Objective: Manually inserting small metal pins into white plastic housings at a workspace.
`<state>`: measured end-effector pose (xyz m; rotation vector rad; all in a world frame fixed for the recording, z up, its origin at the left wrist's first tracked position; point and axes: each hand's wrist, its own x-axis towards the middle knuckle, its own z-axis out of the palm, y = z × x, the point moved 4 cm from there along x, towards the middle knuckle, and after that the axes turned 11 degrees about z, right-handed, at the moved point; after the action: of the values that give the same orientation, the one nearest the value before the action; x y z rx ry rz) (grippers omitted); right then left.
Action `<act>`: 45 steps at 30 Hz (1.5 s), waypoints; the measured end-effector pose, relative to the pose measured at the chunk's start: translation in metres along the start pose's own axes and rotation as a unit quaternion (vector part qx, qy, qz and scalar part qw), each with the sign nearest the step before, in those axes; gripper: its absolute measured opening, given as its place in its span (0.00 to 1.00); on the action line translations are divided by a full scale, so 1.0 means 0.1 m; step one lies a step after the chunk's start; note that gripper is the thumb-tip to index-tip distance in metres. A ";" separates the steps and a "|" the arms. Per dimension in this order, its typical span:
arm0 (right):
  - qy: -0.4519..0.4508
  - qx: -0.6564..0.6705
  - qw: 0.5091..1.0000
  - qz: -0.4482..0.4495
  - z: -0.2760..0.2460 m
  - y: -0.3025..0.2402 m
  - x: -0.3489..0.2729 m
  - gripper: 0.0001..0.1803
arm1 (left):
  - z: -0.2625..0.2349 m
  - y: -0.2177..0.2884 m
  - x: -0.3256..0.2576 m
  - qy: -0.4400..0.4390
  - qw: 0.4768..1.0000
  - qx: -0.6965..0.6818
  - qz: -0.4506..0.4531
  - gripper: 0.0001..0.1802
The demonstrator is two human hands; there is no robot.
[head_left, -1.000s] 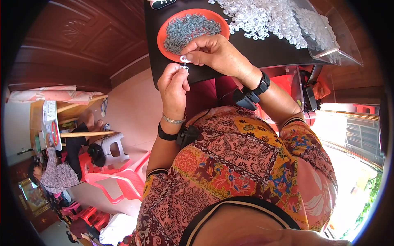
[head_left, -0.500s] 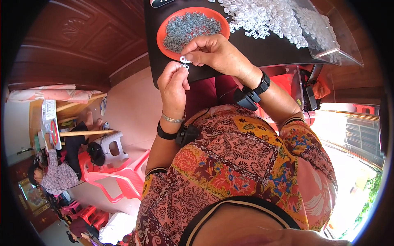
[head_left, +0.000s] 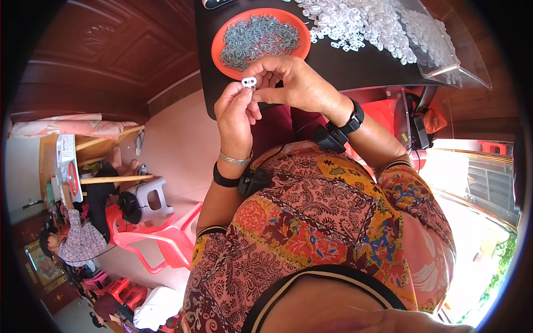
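Beyond the patterned shirt (head_left: 322,216), the left hand (head_left: 234,117) pinches a small white two-holed piece (head_left: 249,82) between thumb and forefinger; the right hand (head_left: 298,84) curls close beside it, whether gripping I cannot tell. Past them sits an orange-red tray (head_left: 216,51) of grey metal parts (head_left: 258,39), near heaped white pieces (head_left: 355,22) on the black table (head_left: 383,76)

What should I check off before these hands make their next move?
1. White two-holed plastic piece gripped: ok, in the left hand's fingertips.
2. Right hand near it: ok; whether it touches, cannot tell.
3. Small metal fasteners available: ok, plenty in the orange dish.
4. More white pieces available: ok, heaped right of the dish.
5. Fastener through the held piece: cannot tell, too small.
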<state>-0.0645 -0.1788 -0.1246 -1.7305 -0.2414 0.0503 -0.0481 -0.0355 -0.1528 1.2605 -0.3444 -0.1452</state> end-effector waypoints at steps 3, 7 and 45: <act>0.003 -0.030 1.000 -0.007 -0.02 -0.03 -0.02 0.13 | 0.02 -0.01 -0.01 -0.003 1.000 -0.006 -0.009 0.12; 0.006 -0.064 0.998 -0.008 0.00 -0.05 -0.01 0.13 | 0.02 0.05 -0.01 0.009 0.999 -0.032 -0.008 0.13; 0.121 -0.240 0.938 -0.217 0.11 -0.22 -0.23 0.09 | 0.11 0.12 -0.13 0.007 0.995 0.075 0.059 0.17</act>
<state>-0.0916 -0.1690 -0.1078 -2.1043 -0.4773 -0.5859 -0.0645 -0.0376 -0.1409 1.3840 -0.4233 -0.0088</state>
